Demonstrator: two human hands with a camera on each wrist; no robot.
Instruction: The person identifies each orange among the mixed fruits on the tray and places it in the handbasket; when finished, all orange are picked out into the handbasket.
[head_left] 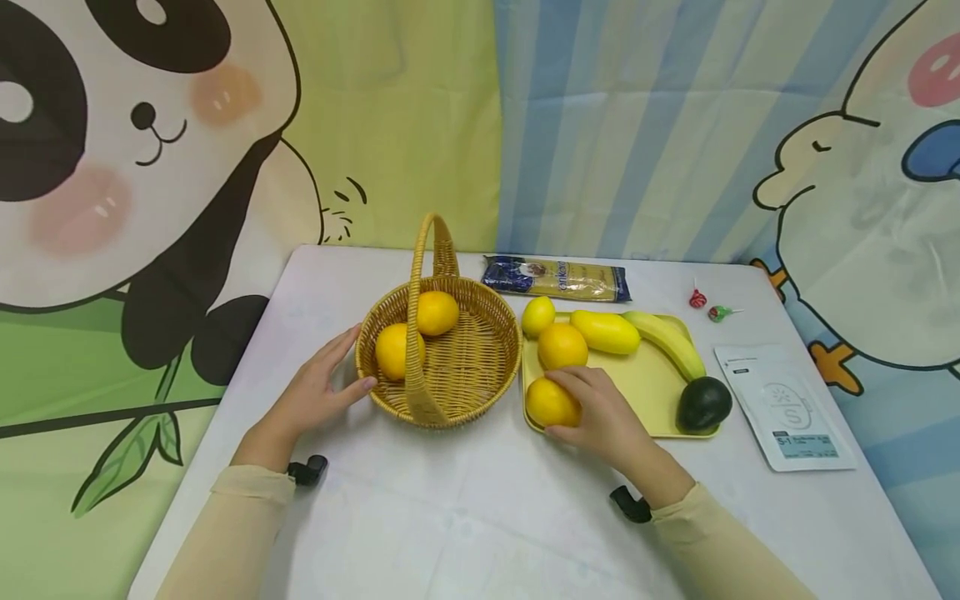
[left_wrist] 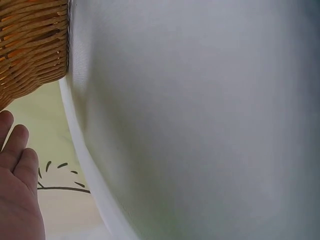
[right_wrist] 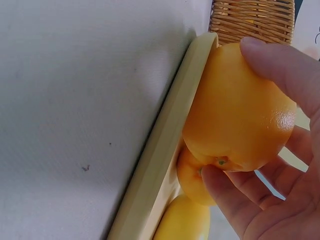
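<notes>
My right hand (head_left: 606, 417) grips an orange (head_left: 551, 405) at the near left corner of a yellow tray (head_left: 641, 398). The right wrist view shows thumb and fingers round the orange (right_wrist: 237, 110), low beside the tray's rim (right_wrist: 162, 135). Behind it on the tray sits a second orange (head_left: 562, 346). To the left stands a wicker basket (head_left: 471, 375) with an upright handle, holding two oranges (head_left: 437, 313). My left hand (head_left: 313, 402) lies along the basket's left side with its fingers extended and the thumb near the rim.
Also on the tray are a lemon (head_left: 538, 317), a yellow oblong fruit (head_left: 606, 332), a banana (head_left: 669, 343) and a dark green avocado-like fruit (head_left: 703, 406). A blue and gold packet (head_left: 558, 279) lies behind. Two lollipops (head_left: 698, 297) and a white pouch (head_left: 783, 408) lie to the right.
</notes>
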